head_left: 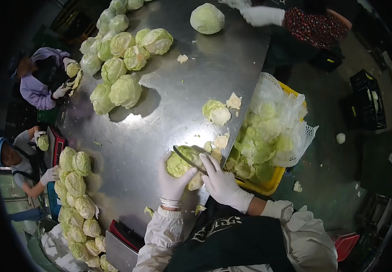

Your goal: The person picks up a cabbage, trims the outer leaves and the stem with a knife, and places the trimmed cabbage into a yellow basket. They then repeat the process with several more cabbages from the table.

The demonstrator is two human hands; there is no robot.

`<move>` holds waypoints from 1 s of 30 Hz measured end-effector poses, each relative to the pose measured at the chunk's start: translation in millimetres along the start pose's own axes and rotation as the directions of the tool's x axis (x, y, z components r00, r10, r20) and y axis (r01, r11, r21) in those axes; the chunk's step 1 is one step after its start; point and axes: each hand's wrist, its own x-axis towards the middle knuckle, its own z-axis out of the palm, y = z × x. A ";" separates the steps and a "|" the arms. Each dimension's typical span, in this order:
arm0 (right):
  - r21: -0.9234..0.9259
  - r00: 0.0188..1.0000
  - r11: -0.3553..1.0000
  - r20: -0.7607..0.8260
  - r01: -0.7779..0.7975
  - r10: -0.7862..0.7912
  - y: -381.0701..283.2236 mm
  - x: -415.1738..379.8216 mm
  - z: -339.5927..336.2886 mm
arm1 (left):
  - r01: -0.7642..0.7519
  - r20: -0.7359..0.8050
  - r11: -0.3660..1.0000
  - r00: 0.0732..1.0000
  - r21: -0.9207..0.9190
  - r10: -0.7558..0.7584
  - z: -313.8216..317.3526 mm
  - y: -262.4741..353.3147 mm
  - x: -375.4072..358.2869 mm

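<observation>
In the head view, my left hand (172, 182) is wrapped round the near left side of a pale green cabbage (180, 164) on the metal table, close to its edge. My right hand (225, 187), also white-gloved, is closed on a knife whose dark, slightly curved blade (184, 157) lies across the cabbage. The knife's handle is hidden in my fingers. Just beyond the cabbage are trimmed leaf pieces (221, 141). A cut-off cabbage piece (216, 112) rests farther up the table.
To the right stands a yellow crate (275, 181) of loose leaves with white netting (286, 131). Cabbages are heaped at the back (125, 90) and at the left (76, 183). One netted cabbage (207, 19) sits far off. Co-workers stand left and at upper right.
</observation>
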 end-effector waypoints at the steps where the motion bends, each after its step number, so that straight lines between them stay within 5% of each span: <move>1: 0.000 1.000 1.000 -0.001 -0.001 0.001 -4.5 3.3 -6.6 | 0.057 -0.025 0.994 0.998 -0.089 -0.059 4.2 7.3 -2.4; 6: -0.042 1.000 0.999 0.014 -0.009 0.010 -8.2 25.6 -18.0 | 0.154 -0.071 0.959 0.982 -0.236 -0.175 4.8 13.8 -6.5; 8: 0.024 0.989 0.993 -0.089 -0.119 0.120 19.2 55.0 -29.9 | -0.143 -0.025 0.954 0.988 0.262 0.155 -4.1 -12.7 -10.7; 9: -0.018 0.985 0.988 -0.073 -0.156 0.155 26.9 65.7 -41.1 | -0.148 -0.025 0.953 0.987 0.264 0.160 -4.6 -13.4 -10.8; 11: -0.014 0.986 0.986 -0.047 -0.163 0.163 31.3 75.2 -51.1 | -0.191 0.006 0.973 0.981 0.128 0.192 -1.4 -0.2 -7.9; 12: -0.015 0.985 0.985 -0.015 -0.170 0.170 32.5 77.4 -54.2 | 0.022 0.023 0.980 1.000 -0.199 -0.017 -1.8 15.6 -11.8; 17: 0.149 0.971 0.986 -0.213 -0.076 0.107 64.7 83.4 -30.6 | 0.262 0.143 0.857 0.965 -0.444 -0.221 -29.6 -17.0 -16.6; 19: 0.285 0.943 0.916 -0.092 -0.282 0.319 68.2 82.2 -43.2 | 0.514 0.409 0.455 0.857 -0.728 -0.313 -27.9 -32.8 -30.1; 20: 0.285 0.943 0.914 -0.084 -0.287 0.322 77.4 79.6 -46.2 | 0.547 0.444 0.403 0.835 -0.734 -0.324 -28.9 -35.2 -38.5; 23: 0.347 0.916 0.859 -0.004 -0.376 0.402 95.9 70.3 -59.4 | 0.345 0.229 0.229 0.879 -0.910 -0.417 -14.8 -29.3 -47.4; 24: 0.414 0.909 0.833 -0.031 -0.368 0.417 93.7 62.0 -65.9 | 0.335 0.344 -0.080 0.900 -0.939 -0.268 -22.3 -41.7 -50.0; 29: 0.523 0.905 0.778 -0.029 -0.348 0.424 109.5 32.1 -69.4 | 0.291 0.286 -0.019 0.924 -0.957 -0.253 -12.8 -16.1 -44.7; 30: 0.508 0.908 0.793 -0.050 -0.336 0.416 109.7 26.9 -71.1 | 0.281 0.209 0.149 0.904 -0.948 -0.374 -6.8 -7.1 -47.4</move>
